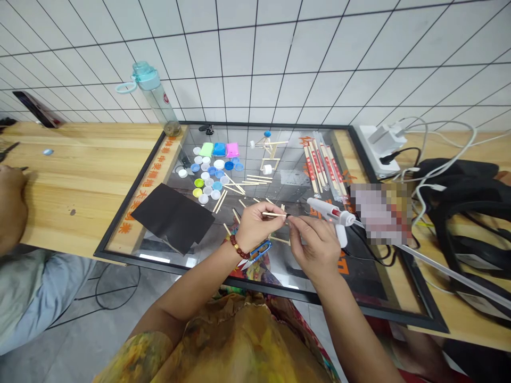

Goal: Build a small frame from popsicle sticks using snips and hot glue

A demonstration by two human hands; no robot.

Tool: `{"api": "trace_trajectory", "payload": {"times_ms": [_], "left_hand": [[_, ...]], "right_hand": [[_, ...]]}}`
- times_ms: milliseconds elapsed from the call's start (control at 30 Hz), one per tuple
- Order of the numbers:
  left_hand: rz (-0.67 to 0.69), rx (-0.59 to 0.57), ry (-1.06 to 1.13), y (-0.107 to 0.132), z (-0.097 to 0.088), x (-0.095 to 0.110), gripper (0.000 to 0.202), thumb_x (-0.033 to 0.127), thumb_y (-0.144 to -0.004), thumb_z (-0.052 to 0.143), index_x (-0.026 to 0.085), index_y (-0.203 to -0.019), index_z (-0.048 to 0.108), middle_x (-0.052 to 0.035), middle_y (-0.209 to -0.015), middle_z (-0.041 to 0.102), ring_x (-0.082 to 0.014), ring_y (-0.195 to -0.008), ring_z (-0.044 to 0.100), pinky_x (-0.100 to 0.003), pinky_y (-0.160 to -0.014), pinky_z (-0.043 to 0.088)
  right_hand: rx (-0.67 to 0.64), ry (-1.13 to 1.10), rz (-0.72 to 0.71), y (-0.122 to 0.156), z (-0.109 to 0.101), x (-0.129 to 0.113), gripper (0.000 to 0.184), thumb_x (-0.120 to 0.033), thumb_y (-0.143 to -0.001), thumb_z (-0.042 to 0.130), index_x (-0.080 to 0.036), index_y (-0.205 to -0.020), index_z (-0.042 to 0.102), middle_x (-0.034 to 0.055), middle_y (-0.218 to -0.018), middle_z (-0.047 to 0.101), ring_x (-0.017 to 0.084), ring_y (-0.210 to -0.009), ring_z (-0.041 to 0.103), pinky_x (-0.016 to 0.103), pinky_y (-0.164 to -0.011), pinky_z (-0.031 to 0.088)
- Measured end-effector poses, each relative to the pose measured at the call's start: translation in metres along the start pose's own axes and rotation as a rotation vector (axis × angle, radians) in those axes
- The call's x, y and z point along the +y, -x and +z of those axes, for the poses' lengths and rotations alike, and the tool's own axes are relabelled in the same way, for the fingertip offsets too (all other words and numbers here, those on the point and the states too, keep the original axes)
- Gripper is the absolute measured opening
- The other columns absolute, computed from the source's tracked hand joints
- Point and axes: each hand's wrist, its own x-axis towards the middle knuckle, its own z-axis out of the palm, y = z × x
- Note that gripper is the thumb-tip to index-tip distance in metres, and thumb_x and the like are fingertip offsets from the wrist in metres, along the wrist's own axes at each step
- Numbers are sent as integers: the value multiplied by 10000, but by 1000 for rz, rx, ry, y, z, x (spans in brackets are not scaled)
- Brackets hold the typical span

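My left hand [255,226], with a bead bracelet on its wrist, pinches a thin wooden stick [274,214] that points to the right. My right hand [313,242] meets it at the stick's dark right tip, fingers pinched there. Both hands hover over a glass-topped black frame [131,191] lying on the wooden table [75,175]. Blue-handled snips [257,252] lie just under my left wrist. A white glue gun [331,214] rests right beside my right hand.
Bottle caps [209,178], clay blocks [219,149], loose sticks [249,183], a stick structure [268,151] and wrapped chopsticks [323,167] lie on the glass. A dark sheet [173,215] sits left. A water bottle [155,96], power strip [383,146], cables and another person's hand [11,205] are around.
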Motion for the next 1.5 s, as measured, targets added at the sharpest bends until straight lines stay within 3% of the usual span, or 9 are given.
{"api": "trace_trajectory", "payload": {"times_ms": [400, 733, 967, 1167, 1300, 1367, 1433, 1500], "left_hand": [[64, 42, 0, 2, 4, 8, 150, 236, -627, 773, 149, -684, 664, -33, -745, 677, -115, -685, 606, -250, -668, 500], [21, 61, 114, 1, 3, 8, 168, 179, -571, 759, 153, -631, 605, -3, -708, 625, -103, -683, 559, -237, -669, 430], [-42, 75, 160, 0, 4, 11, 181, 181, -543, 747, 160, -619, 584, 10, -689, 607, -85, -598, 532, -237, -606, 423], [-45, 68, 163, -1, 4, 9, 173, 179, -548, 747, 155, -620, 592, 9, -682, 614, -82, -592, 543, -237, -611, 442], [-80, 113, 208, -4, 1, 9, 195, 199, -528, 767, 153, -614, 599, 6, -709, 627, -81, -590, 562, -233, -593, 464], [-101, 137, 237, -6, 0, 10, 229, 220, -509, 790, 152, -613, 598, 6, -716, 629, -84, -593, 576, -236, -592, 480], [-107, 148, 261, -7, -1, 11, 254, 236, -496, 806, 150, -613, 598, 6, -716, 629, -85, -596, 584, -238, -596, 491], [-98, 149, 268, -7, -1, 12, 269, 247, -493, 818, 149, -619, 602, 4, -719, 632, -86, -605, 590, -240, -603, 499]], "right_hand": [[30, -33, 19, -3, 0, -9, 339, -114, -810, 612, -215, -1133, 591, 65, -933, 705, 199, -838, 642, 332, -761, 451], [1, -82, 10, -4, 2, -13, 317, -122, -812, 612, -217, -1115, 610, 65, -928, 709, 201, -823, 648, 342, -742, 458], [20, -356, 309, -8, -1, -14, 226, -211, -852, 596, -231, -1068, 657, 46, -895, 695, 180, -801, 655, 328, -750, 525], [-36, -414, 301, -16, -3, -16, 216, -192, -862, 577, -214, -1061, 660, 43, -888, 679, 167, -816, 644, 316, -765, 526], [-51, -308, 293, 5, -25, -14, 112, -195, -828, 630, -211, -931, 671, 43, -860, 684, 169, -783, 640, 314, -749, 513], [-30, -202, 424, 22, -39, -3, 29, -237, -814, 657, -209, -821, 655, 19, -732, 652, 150, -652, 599, 300, -668, 497], [-25, -76, 618, 34, -47, 15, 141, -336, -802, 671, -197, -807, 644, 22, -685, 629, 160, -589, 566, 319, -611, 479], [-26, 83, 692, 37, -47, 37, 309, -457, -727, 714, -184, -860, 656, 46, -712, 626, 212, -641, 571, 374, -623, 474]]}}
